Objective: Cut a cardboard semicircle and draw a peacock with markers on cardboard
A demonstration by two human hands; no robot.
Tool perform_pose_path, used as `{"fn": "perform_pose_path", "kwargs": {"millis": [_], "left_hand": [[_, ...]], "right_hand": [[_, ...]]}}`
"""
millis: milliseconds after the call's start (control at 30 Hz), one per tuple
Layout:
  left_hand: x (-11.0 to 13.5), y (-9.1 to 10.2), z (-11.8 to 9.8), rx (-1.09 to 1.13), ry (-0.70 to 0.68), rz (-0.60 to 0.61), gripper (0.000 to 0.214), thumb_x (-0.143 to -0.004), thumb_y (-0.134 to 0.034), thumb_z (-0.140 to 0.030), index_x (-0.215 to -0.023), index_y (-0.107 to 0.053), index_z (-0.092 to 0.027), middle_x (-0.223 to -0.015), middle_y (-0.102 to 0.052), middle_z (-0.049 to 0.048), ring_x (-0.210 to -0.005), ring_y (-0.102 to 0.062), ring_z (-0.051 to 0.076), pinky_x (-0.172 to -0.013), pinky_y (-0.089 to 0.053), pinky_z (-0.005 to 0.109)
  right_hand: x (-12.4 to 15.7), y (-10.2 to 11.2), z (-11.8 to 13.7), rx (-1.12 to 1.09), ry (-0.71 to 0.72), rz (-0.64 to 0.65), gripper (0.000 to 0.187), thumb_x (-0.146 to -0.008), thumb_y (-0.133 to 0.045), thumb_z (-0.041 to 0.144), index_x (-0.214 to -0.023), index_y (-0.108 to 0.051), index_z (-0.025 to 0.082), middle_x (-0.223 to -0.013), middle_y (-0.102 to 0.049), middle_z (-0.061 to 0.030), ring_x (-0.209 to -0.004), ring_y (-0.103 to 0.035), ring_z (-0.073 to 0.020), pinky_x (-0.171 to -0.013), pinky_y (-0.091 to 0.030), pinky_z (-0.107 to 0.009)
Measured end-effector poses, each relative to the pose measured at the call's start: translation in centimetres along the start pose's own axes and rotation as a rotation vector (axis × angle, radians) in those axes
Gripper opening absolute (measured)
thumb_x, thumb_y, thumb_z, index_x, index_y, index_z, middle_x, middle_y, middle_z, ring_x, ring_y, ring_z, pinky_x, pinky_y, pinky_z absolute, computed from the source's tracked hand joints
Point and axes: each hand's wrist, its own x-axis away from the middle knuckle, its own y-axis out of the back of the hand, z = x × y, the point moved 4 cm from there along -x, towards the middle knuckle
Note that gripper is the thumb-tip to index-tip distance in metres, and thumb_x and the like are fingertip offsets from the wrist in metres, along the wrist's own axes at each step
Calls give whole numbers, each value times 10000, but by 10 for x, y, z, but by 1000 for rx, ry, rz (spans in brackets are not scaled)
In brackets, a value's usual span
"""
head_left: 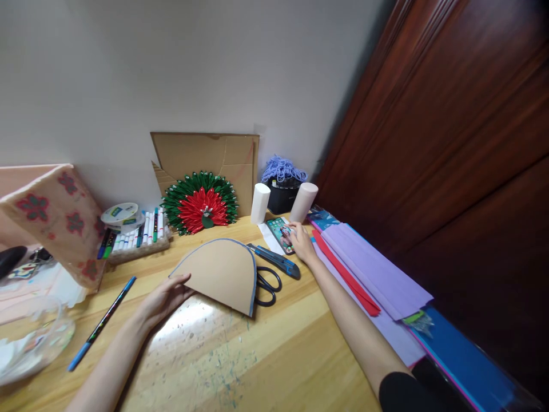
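Note:
My left hand (165, 296) lies flat on the wooden table (266, 355), fingers stretched out, its fingertips touching the left corner of a semicircular cardboard piece (223, 272) with a blue edge. My right hand (301, 240) reaches far across the table and its fingers rest on the screen of a smartphone (279, 233) that lies on a white sheet. Between the two hands lie black scissors (268, 286), partly under the cardboard, and a blue utility knife (275, 260).
A green and red fan-shaped craft (201, 203) leans on cardboard (210, 157) at the wall. Two white rolls (259, 203) flank a black pot with purple yarn (282, 171). Markers (137, 232) sit at left, a blue pen (102, 323) nearer. Coloured paper sheets (373, 269) line the right edge.

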Motion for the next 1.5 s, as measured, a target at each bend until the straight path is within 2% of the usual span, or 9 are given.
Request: {"fn": "perform_pose_path", "kwargs": {"millis": [433, 667, 767, 900, 1000, 1067, 1200, 1400, 1500], "left_hand": [[-1, 0, 0, 33, 6, -13, 220, -780, -463, -12, -928, -620, -54, -980, -661, 167, -965, -621, 260, -877, -515, 389], [-2, 3, 2, 53, 16, 10, 257, -780, -457, -20, -985, -604, -69, -1005, -657, 162, -987, -612, 253, -893, -503, 391], [0, 0, 0, 58, -1, 45, 263, -803, -435, -43, -1022, -579, -60, -979, -666, 157, -966, -622, 241, -886, -505, 380], [0, -4, -3, 92, 3, 32, 283, -857, -395, -97, -1106, -524, -59, -916, -684, 136, -867, -658, 214, -819, -534, 350], [2, -5, -7, 120, 17, -65, 314, -895, -355, -141, -1170, -482, -59, -857, -696, 117, -777, -675, 186, -772, -544, 308], [5, -5, -11, 156, 9, -127, 335, -908, -342, -171, -1199, -462, -56, -861, -696, 117, -766, -677, 180, -764, -541, 286], [14, -10, -17, 197, -12, -153, 338, -879, -413, -159, -1199, -470, -64, -910, -692, 123, -806, -671, 205, -780, -533, 303], [21, -13, -20, 161, -56, -244, 262, -843, -428, -66, -1076, -545, -44, -810, -698, 108, -739, -671, 185, -749, -529, 275], [26, -14, -27, 92, -184, -241, 207, -818, -493, -110, -1001, -582, -72, -784, -697, 93, -693, -664, 172, -715, -531, 275]], "right_hand": [[3, 2, 3, 30, -6, -18, 238, -832, -358, 207, -987, -537, 177, -981, -581, -101, -961, -533, -228, -850, -420, -363], [7, 15, 13, -12, -31, -103, 254, -829, -327, 183, -915, -567, 187, -952, -600, -95, -957, -514, -235, -836, -407, -381], [18, 16, 34, -114, -78, 13, 211, -834, -354, 219, -869, -560, 190, -806, -612, -58, -797, -563, -208, -715, -444, -335], [54, 3, 85, -133, 0, 407, 173, -830, -422, 276, -860, -580, 212, -798, -612, -32, -729, -576, -179, -658, -448, -301], [82, -4, 116, 35, 108, 407, 241, -737, -582, 353, -931, -582, 209, -939, -589, -84, -896, -553, -233, -768, -442, -350], [94, -11, 125, 179, 94, 355, 273, -681, -638, 368, -887, -581, 198, -886, -584, -111, -872, -548, -272, -750, -445, -387], [102, -28, 132, 353, 38, 331, 123, -645, -621, 227, -733, -542, 196, -766, -593, -135, -768, -570, -298, -672, -447, -390], [94, -41, 134, 144, -63, 393, 132, -589, -560, 166, -664, -465, 217, -626, -575, -58, -572, -560, -202, -510, -387, -288], [95, -36, 130, -189, -272, 430, 138, -606, -574, 240, -682, -464, 207, -601, -547, -11, -555, -534, -158, -510, -380, -260]]}}
